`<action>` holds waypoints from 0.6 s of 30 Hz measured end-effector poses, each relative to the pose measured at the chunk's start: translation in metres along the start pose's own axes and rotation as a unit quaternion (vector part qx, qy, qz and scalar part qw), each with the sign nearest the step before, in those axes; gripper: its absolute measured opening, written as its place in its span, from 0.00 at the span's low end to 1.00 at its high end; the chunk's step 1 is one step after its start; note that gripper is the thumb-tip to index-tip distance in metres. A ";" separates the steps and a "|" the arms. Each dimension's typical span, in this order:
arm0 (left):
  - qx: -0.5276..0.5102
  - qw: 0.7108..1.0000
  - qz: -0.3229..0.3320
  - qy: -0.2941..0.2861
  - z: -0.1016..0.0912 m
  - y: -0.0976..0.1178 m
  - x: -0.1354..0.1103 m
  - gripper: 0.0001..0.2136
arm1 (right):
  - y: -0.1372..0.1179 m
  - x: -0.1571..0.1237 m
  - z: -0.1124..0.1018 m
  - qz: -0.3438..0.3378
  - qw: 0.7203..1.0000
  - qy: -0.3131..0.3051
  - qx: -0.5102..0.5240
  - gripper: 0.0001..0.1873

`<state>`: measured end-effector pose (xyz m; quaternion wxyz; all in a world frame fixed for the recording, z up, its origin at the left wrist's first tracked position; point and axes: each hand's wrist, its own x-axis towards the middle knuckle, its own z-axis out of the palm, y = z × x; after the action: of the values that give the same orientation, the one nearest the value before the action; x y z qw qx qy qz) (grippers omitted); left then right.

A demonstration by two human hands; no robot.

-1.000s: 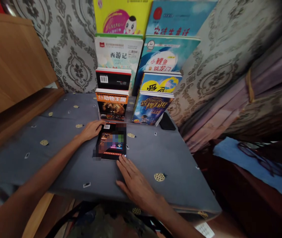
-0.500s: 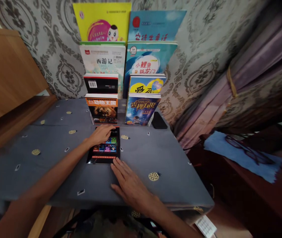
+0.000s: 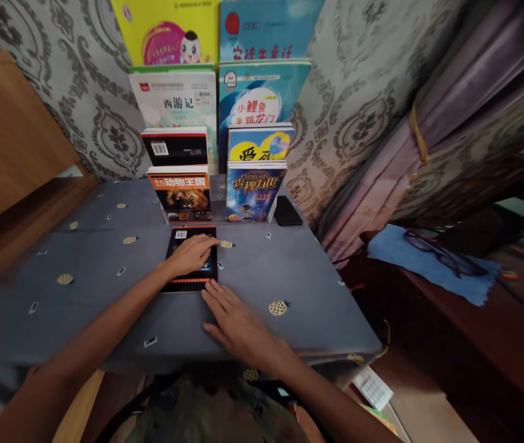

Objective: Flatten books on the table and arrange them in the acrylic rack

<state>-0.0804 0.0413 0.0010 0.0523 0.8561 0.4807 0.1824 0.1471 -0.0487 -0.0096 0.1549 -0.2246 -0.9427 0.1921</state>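
Note:
A black book (image 3: pixel 189 285) with a barcode and rows of small coloured pictures lies flat on the cloth-covered table. My left hand (image 3: pixel 192 253) rests across its middle with fingers stretched out, hiding part of the pictures. At the book's lower right corner, my right hand (image 3: pixel 238 326) lies palm down, its fingertips touching the edge and its thumb apart. Neither hand grips anything. Just behind the book stands an orange animal book (image 3: pixel 182 195), with a blue book (image 3: pixel 253 194) to its right.
Behind these stand a black book (image 3: pixel 176 151), a yellow-and-blue book (image 3: pixel 261 143) and several taller ones against the patterned wall. A black phone (image 3: pixel 288 211) lies right of the stack. Glasses (image 3: pixel 444 253) sit on a blue cloth (image 3: pixel 393 246) at the right. A wooden panel (image 3: pixel 8 135) stands left.
My left hand has slid right and down over the black book, uncovering its barcode. My right hand stays by the lower corner. The view has shifted slightly.

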 end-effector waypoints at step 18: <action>-0.050 0.995 -0.043 0.077 0.004 0.031 -0.082 0.18 | 0.008 -0.001 0.005 -0.021 0.999 0.046 0.020 0.22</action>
<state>-0.0925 -0.0435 -0.0164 0.0653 0.8143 0.5101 0.2692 0.1493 -0.0443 -0.0178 0.2061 -0.2103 -0.9351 0.1972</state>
